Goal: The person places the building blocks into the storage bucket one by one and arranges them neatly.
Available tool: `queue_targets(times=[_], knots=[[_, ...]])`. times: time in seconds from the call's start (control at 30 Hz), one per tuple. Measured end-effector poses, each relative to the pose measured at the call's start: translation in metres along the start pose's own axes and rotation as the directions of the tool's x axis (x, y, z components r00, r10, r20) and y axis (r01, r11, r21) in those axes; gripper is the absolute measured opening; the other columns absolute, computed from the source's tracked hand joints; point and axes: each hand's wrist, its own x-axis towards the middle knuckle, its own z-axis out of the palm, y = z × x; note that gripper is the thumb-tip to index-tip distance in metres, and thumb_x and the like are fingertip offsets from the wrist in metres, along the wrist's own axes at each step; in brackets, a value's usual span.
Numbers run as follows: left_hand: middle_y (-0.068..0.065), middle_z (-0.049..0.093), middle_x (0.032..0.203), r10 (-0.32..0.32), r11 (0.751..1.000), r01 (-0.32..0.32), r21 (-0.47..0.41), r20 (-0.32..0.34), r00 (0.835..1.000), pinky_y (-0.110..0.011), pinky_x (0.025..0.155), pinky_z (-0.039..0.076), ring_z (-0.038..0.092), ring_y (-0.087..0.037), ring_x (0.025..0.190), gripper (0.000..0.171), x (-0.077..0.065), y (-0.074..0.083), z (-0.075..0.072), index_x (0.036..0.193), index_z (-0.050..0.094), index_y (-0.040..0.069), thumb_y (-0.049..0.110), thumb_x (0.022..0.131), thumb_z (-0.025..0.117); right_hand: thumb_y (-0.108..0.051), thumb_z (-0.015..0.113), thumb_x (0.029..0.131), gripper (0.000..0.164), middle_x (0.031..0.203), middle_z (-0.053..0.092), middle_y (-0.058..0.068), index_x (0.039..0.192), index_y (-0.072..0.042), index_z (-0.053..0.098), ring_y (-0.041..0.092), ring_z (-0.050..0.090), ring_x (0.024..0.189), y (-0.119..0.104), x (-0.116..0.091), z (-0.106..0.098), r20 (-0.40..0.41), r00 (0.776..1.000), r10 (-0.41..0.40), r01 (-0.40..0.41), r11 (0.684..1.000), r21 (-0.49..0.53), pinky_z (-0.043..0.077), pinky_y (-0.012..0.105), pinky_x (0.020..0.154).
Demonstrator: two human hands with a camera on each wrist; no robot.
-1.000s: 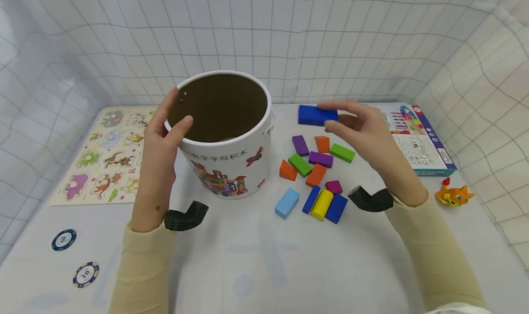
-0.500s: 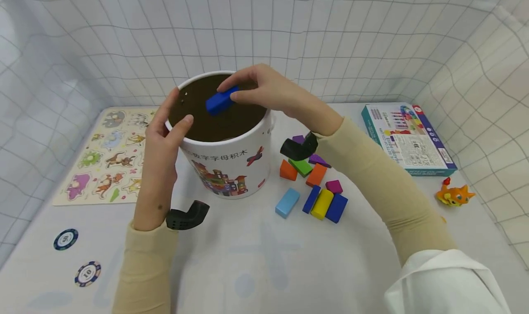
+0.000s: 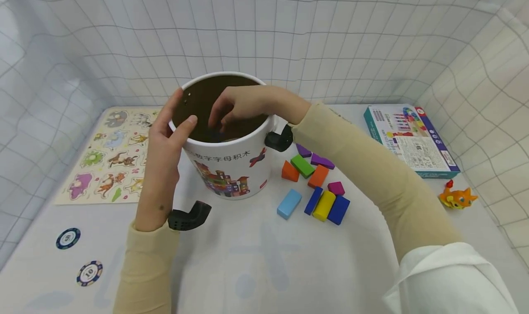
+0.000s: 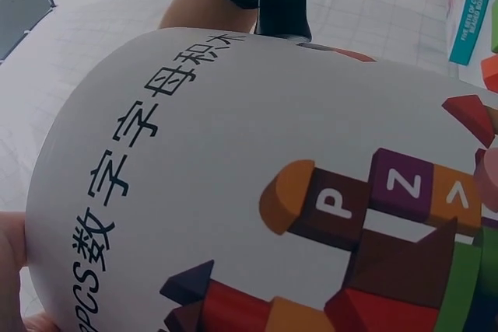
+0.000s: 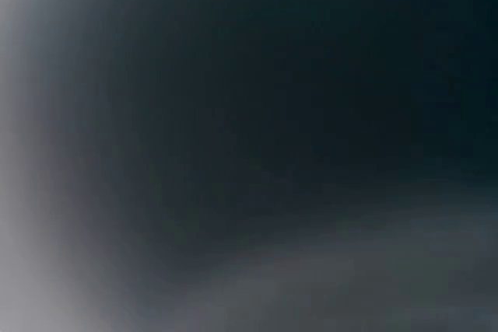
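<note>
My left hand (image 3: 165, 135) grips the rim of a large white bucket (image 3: 256, 171) at its left side, the thumb over the front inside. The bucket stands upright, printed with Chinese characters and a block castle. My right hand (image 3: 235, 105) reaches down inside it, fingers bent and pointing at the bottom. In the shadow at those fingertips shows a dark blue block (image 3: 215, 135), pinched and dim. In the left wrist view the bucket's printed wall (image 4: 233, 130) fills most of the picture. The right wrist view is dark and blurred.
Right of the bucket lie several coloured blocks, among them a light blue block (image 3: 289, 204), a yellow cylinder (image 3: 324, 205) and a green block (image 3: 302, 166). An animal puzzle board (image 3: 111, 158), poker chips (image 3: 89, 273), a flat box (image 3: 413, 139) and an orange toy figure (image 3: 458, 197) surround them.
My right hand has carried the blue block from above the loose blocks leftward over the rim and down into the bucket. My left hand has kept its grip on the rim.
</note>
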Motion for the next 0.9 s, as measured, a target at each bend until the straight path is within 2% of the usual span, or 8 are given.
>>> queue_targets(times=[0.13, 0.2, 0.33, 0.4, 0.5, 0.6, 0.77, 0.9], knots=[[0.003, 0.031, 0.14, 0.006, 1.0, -0.006, -0.003, 0.006, 1.0, -0.036, 0.105, 0.016, 0.021, -0.007, 0.127, 0.054, 0.001, -0.001, 0.001, 0.135, 0.038, 0.014, 0.014, 0.085, 0.058, -0.007, 0.051, 0.089, 0.023, 0.103, 0.062, 0.005, 0.109, -0.004, 0.061, 0.011, 0.056, 0.094, -0.008, -0.014, 0.004, -0.156, 0.982, -0.104, 0.11, 0.994, 0.029, 0.041, 0.022, 0.084], [0.003, 0.031, 0.14, 0.009, 1.0, -0.009, -0.003, 0.013, 1.0, -0.036, 0.105, 0.014, 0.021, -0.007, 0.127, 0.054, 0.001, -0.002, 0.002, 0.135, 0.038, 0.014, 0.014, 0.085, 0.058, -0.005, 0.05, 0.089, 0.024, 0.106, 0.061, 0.009, 0.111, 0.001, 0.059, 0.013, 0.056, 0.097, -0.013, -0.026, 0.008, -0.311, 0.931, -0.192, 0.223, 0.972, 0.069, 0.042, 0.022, 0.085], [0.003, 0.031, 0.14, 0.006, 1.0, -0.006, 0.004, 0.023, 1.0, -0.037, 0.105, 0.012, 0.02, -0.008, 0.128, 0.054, 0.0, -0.003, 0.003, 0.136, 0.038, 0.015, 0.015, 0.085, 0.058, 0.001, 0.047, 0.089, 0.025, 0.113, 0.057, 0.016, 0.111, 0.008, 0.055, 0.016, 0.054, 0.104, -0.012, -0.062, 0.025, -0.567, 0.772, -0.287, 0.429, 0.894, 0.132, 0.041, 0.026, 0.089], [0.003, 0.031, 0.141, -0.001, 1.0, 0.001, 0.008, 0.021, 1.0, -0.038, 0.105, 0.013, 0.021, -0.009, 0.128, 0.054, 0.0, -0.003, 0.004, 0.136, 0.038, 0.016, 0.016, 0.085, 0.058, 0.001, 0.047, 0.089, 0.026, 0.114, 0.057, 0.015, 0.112, 0.008, 0.054, 0.018, 0.053, 0.106, -0.002, -0.085, 0.036, -0.637, 0.728, -0.254, 0.466, 0.865, 0.187, 0.041, 0.03, 0.09], [0.004, 0.031, 0.141, -0.011, 1.0, 0.011, 0.011, 0.01, 1.0, -0.039, 0.104, 0.017, 0.023, -0.011, 0.128, 0.054, 0.0, -0.004, 0.005, 0.135, 0.039, 0.017, 0.017, 0.085, 0.058, -0.002, 0.048, 0.089, 0.026, 0.115, 0.057, 0.011, 0.113, 0.001, 0.056, 0.021, 0.052, 0.108, 0.03, -0.12, 0.056, -0.711, 0.684, -0.162, 0.445, 0.866, 0.23, 0.041, 0.032, 0.089], [0.005, 0.031, 0.141, -0.017, 1.0, 0.017, 0.015, 0.005, 1.0, -0.039, 0.103, 0.018, 0.024, -0.012, 0.128, 0.054, 0.0, -0.003, 0.005, 0.135, 0.039, 0.019, 0.017, 0.085, 0.058, -0.008, 0.048, 0.091, 0.028, 0.118, 0.055, 0.01, 0.117, -0.004, 0.055, 0.023, 0.049, 0.111, 0.077, -0.152, 0.077, -0.722, 0.691, -0.024, 0.354, 0.883, 0.309, 0.041, 0.031, 0.09], [0.007, 0.03, 0.14, -0.031, 0.999, 0.031, 0.041, -0.006, 0.999, -0.041, 0.102, 0.019, 0.024, -0.013, 0.127, 0.053, -0.001, -0.004, 0.005, 0.135, 0.039, 0.022, 0.02, 0.085, 0.058, -0.021, 0.047, 0.092, 0.038, 0.128, 0.046, 0.014, 0.128, -0.007, 0.046, 0.024, 0.041, 0.118, 0.155, -0.184, 0.113, -0.62, 0.742, 0.255, 0.106, 0.868, 0.484, 0.035, 0.035, 0.096], [0.008, 0.029, 0.14, -0.033, 0.997, 0.033, 0.066, -0.01, 0.999, -0.042, 0.103, 0.019, 0.023, -0.013, 0.128, 0.053, -0.002, -0.004, 0.006, 0.135, 0.039, 0.024, 0.021, 0.085, 0.057, -0.026, 0.048, 0.091, 0.044, 0.13, 0.044, 0.012, 0.13, -0.007, 0.043, 0.022, 0.038, 0.121, 0.19, -0.188, 0.132, -0.568, 0.729, 0.383, -0.019, 0.84, 0.543, 0.032, 0.041, 0.098]])
